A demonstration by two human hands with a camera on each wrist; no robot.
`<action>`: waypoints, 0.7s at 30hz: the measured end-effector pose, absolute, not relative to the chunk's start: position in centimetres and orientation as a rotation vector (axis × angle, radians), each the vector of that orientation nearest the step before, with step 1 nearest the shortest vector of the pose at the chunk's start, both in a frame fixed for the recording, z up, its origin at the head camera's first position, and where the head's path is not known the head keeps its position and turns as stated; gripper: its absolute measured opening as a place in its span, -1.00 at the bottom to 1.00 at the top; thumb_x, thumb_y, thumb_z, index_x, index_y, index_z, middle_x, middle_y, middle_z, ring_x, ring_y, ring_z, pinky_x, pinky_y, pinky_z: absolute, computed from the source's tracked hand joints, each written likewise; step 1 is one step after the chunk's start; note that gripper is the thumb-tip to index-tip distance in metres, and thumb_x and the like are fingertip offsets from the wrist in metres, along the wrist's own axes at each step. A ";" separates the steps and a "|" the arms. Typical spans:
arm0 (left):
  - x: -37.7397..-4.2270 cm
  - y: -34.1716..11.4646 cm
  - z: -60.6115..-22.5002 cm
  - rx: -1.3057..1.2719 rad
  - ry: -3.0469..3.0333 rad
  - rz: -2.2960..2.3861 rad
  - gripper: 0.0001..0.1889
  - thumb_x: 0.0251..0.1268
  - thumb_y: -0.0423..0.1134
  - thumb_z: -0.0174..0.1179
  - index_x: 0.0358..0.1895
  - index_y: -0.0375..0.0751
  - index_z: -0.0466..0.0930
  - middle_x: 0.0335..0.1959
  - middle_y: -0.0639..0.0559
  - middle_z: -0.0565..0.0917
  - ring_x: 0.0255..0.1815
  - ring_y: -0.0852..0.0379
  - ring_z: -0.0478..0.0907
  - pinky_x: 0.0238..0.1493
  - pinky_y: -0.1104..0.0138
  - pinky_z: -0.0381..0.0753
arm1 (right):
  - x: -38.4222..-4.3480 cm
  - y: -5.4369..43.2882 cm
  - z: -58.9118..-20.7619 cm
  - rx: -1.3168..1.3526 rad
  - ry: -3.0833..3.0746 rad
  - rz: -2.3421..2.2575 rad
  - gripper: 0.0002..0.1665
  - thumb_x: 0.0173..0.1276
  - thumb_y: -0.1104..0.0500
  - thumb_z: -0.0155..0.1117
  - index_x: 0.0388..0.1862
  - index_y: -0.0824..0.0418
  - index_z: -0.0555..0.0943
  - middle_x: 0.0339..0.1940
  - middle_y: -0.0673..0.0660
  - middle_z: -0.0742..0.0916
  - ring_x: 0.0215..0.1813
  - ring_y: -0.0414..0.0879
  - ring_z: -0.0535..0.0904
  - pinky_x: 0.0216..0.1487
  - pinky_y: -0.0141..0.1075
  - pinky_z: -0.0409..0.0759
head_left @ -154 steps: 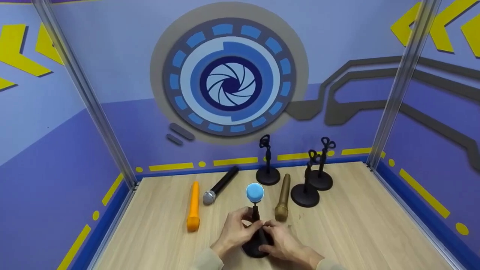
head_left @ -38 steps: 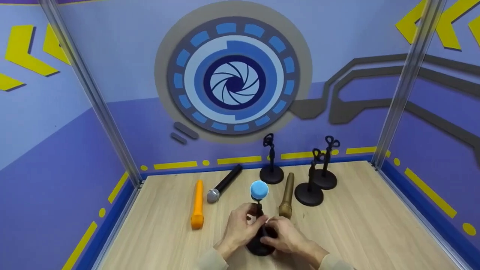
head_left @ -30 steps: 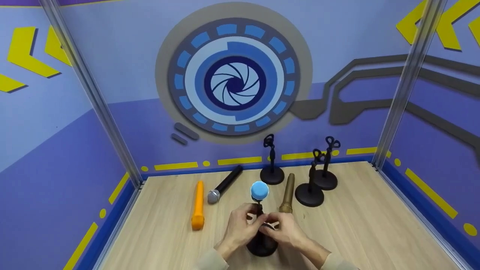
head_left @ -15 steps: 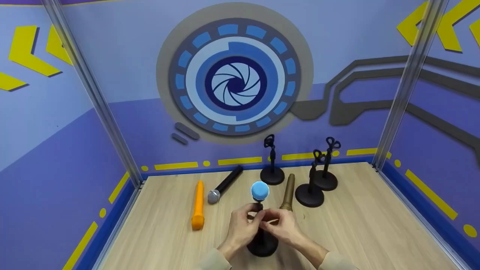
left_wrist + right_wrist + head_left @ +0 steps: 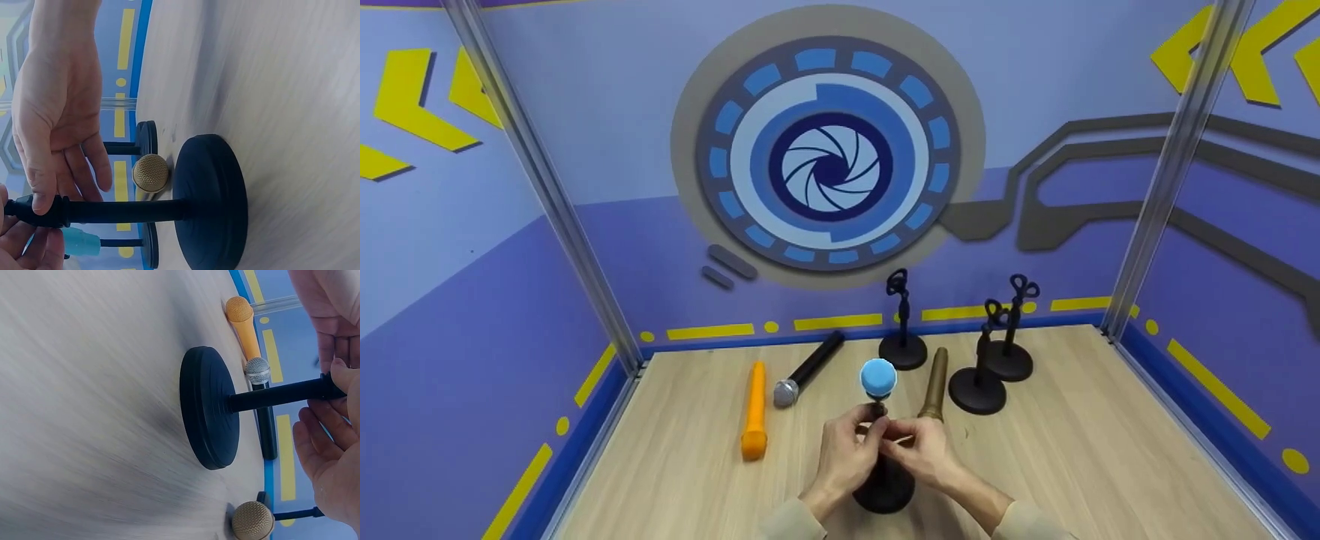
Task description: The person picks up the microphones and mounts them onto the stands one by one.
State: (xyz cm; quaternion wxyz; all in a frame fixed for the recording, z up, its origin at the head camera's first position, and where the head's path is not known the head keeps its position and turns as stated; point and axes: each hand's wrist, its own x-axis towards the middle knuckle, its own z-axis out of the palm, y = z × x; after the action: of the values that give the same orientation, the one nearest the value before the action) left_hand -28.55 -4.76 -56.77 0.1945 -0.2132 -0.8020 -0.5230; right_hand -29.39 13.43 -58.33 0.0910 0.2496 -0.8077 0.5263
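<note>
Light wood-grain worktop (image 5: pixel 675 480) forms the base of a booth with printed blue and purple panels. At the near edge, a black tabletop microphone stand (image 5: pixel 883 491) is upright, its round base down on the worktop. Left hand (image 5: pixel 841 454): grip clamped on the upper stem, thumb and fingers together at the collar (image 5: pixel 60 212). Right hand (image 5: pixel 928 454): grip likewise clamped at the collar, thumb against it, remaining fingers loosely bent. A blue microphone (image 5: pixel 878 377) is at the top of this stand, round head uppermost; its seat is mostly hidden by the hands.

Beyond, to the left, an orange microphone (image 5: pixel 754 420) lies with its head toward the person. To the right, a gold microphone (image 5: pixel 937 382) lies just past the right hand, which partly covers its head.

Farther back, a black microphone with silver grille (image 5: pixel 814 366) lies diagonally. Three further stands are upright, clips unoccupied: front right (image 5: pixel 977 390), rear right (image 5: pixel 1014 362) and rear centre (image 5: pixel 903 350).

Behind them, the back panel (image 5: pixel 622 150) bears a circular aperture emblem (image 5: pixel 831 169) between two metal posts (image 5: pixel 532 165).
</note>
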 end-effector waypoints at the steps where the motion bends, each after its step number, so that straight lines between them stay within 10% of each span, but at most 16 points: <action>1: -28.6 -4.7 -56.7 -0.602 -2.237 -1.465 -0.88 0.64 -0.24 0.34 0.02 -0.12 0.85 -0.09 -0.01 0.95 -0.06 0.14 0.89 -0.03 0.31 0.84 | -29.4 13.4 -58.3 0.745 -2.403 1.562 -0.77 0.46 0.21 0.57 0.05 0.20 0.91 -0.16 0.15 0.96 -0.11 -0.29 0.86 -0.09 -0.32 0.84; 21: -28.7 -4.1 -54.5 -0.576 -2.091 -1.521 -0.93 0.58 -0.25 0.43 -0.11 -0.14 0.87 -0.23 0.01 0.94 -0.13 0.08 0.91 -0.05 0.30 0.89 | -29.7 13.3 -58.3 0.772 -2.380 1.574 -0.74 0.43 0.29 0.57 0.06 0.31 0.89 -0.13 0.26 0.95 -0.10 -0.27 0.86 -0.11 -0.31 0.86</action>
State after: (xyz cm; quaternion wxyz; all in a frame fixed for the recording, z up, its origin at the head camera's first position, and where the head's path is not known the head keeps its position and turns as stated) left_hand -28.69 -4.14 -54.46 0.2435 -0.2109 -0.7656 -0.5569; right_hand -29.68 13.33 -58.33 0.0927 0.2599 -0.8017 0.5302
